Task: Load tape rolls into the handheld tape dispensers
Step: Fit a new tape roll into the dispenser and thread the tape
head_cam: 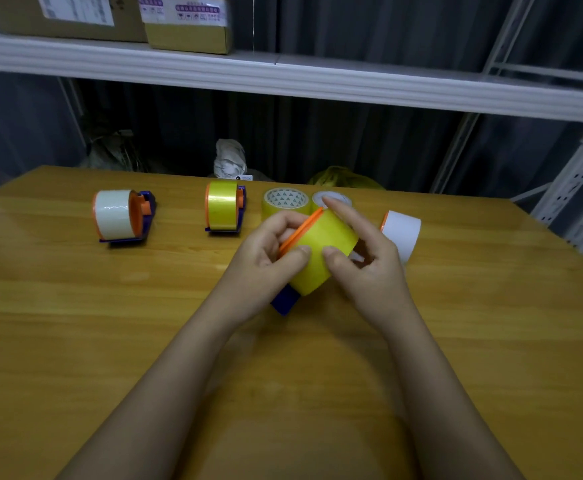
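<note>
Both hands hold a yellow tape roll (321,247) that sits on a dispenser with an orange flange and a blue body (285,303), lifted just above the wooden table (110,323). My left hand (269,251) grips the orange side, thumb on the tape. My right hand (363,258) grips the other side, its thumb and forefinger on the roll. Two loaded dispensers stand further back: one with white tape (120,216), one with yellow tape (224,207). Two loose rolls, a yellow roll (285,200) and a pale roll (333,199), lie behind my hands.
A white roll with an orange flange (402,233) lies just right of my right hand. A white metal shelf (283,77) carries cardboard boxes (186,22) above the table's far edge. Bags sit behind the table. A metal rack (577,188) stands at right.
</note>
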### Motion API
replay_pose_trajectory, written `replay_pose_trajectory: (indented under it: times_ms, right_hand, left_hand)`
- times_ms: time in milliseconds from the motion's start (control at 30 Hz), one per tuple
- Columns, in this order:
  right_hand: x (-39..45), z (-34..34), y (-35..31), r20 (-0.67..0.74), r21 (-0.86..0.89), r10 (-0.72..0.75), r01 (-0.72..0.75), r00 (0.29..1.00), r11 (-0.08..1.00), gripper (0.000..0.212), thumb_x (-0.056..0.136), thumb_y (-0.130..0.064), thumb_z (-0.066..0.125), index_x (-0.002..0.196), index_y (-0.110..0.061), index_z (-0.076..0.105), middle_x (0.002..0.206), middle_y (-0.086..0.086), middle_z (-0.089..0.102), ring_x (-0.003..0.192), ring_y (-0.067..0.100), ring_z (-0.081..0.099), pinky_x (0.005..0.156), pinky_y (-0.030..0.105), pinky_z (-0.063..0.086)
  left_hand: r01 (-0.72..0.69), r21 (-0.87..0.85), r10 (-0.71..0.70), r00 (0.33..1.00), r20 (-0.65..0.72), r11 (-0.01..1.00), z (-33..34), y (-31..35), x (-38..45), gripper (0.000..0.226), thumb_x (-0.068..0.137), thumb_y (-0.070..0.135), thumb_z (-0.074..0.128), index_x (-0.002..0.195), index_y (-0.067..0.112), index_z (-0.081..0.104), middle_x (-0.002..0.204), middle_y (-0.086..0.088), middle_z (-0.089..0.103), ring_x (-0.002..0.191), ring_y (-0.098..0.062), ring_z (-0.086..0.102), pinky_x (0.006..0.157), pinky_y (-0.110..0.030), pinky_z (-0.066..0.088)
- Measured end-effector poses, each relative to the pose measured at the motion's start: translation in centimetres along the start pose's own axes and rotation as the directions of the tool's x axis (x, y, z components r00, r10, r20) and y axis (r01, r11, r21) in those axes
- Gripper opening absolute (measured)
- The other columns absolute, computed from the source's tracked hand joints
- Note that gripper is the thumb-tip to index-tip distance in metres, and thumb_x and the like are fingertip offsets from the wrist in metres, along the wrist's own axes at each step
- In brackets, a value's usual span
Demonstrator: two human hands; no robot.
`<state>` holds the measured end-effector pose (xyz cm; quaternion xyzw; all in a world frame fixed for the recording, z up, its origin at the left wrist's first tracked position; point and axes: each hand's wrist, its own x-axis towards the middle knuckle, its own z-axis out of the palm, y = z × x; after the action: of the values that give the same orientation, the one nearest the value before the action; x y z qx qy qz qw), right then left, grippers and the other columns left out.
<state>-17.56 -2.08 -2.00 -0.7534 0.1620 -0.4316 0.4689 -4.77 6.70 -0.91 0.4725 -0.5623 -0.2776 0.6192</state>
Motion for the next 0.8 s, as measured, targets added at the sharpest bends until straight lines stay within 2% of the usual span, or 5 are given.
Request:
replay_pose_trajectory:
  times_ms: [167, 267, 433, 667, 800]
  right_hand:
    - [0.3, -0.3, 0.5, 0.022, 0.006, 0.031, -0.031, 0.999, 1.0, 0.05, 0.078, -0.045, 0.056, 0.128, -0.036, 0.052, 0.128, -0.014, 0.056, 0.111, -0.002, 0.056, 0.082, 0.016, 0.047]
    - [0.4, -0.7, 0.7, 0.08, -0.041, 0.016, -0.013, 0.997, 0.999, 0.051, 0.078, -0.042, 0.055, 0.129, -0.036, 0.051, 0.135, -0.006, 0.053, 0.122, 0.009, 0.051, 0.094, 0.029, 0.047]
    - [0.5, -1.2, 0.3, 0.088, 0.114, 0.048, -0.058, 0.995, 0.992, 0.04, 0.069, -0.033, 0.053, 0.107, -0.024, 0.06, 0.105, -0.004, 0.06, 0.08, 0.013, 0.057, 0.069, 0.028, 0.048]
    - [0.6, -1.6, 0.4, 0.202, 0.24, 0.196, -0.243, 0.96, 0.94, 0.034, 0.065, -0.031, 0.056, 0.098, -0.023, 0.059, 0.095, -0.005, 0.057, 0.078, 0.024, 0.047, 0.068, 0.043, 0.038]
    - [0.4, -1.9, 0.4, 0.352, 0.241, 0.233, -0.328, 0.907, 0.913, 0.021, 0.065, -0.035, 0.062, 0.086, -0.033, 0.063, 0.08, -0.011, 0.059, 0.074, 0.009, 0.056, 0.064, 0.029, 0.046]
  left_hand:
    - [0.011, 0.006, -0.01, 0.998, -0.058, 1.0, -0.1, 0.0, 0.0, 0.017, 0.085, 0.024, 0.056, 0.1, 0.017, 0.058, 0.085, 0.005, 0.065, 0.078, -0.01, 0.063, 0.065, -0.022, 0.052]
    - [-0.019, 0.059, 0.021, 0.999, -0.039, 0.998, 0.1, 0.0, 0.0, 0.011, 0.085, 0.022, 0.057, 0.096, 0.019, 0.06, 0.081, 0.008, 0.064, 0.075, -0.007, 0.062, 0.064, -0.02, 0.051]
    - [-0.09, 0.093, 0.092, 0.996, -0.02, 0.992, 0.2, 0.0, -0.1, 0.013, 0.082, 0.035, 0.061, 0.085, 0.021, 0.062, 0.07, 0.01, 0.057, 0.066, -0.005, 0.053, 0.058, -0.016, 0.043]
    - [-0.101, 0.138, 0.107, 0.994, -0.036, 0.985, 0.0, -0.1, 0.0, 0.01, 0.083, 0.032, 0.064, 0.08, 0.023, 0.064, 0.07, 0.015, 0.06, 0.066, 0.002, 0.054, 0.059, -0.011, 0.041]
    - [-0.095, 0.173, 0.109, 0.992, -0.069, 0.98, -0.4, 0.0, -0.2, 0.018, 0.079, 0.041, 0.058, 0.076, 0.025, 0.064, 0.071, 0.008, 0.061, 0.067, -0.001, 0.056, 0.057, -0.013, 0.042]
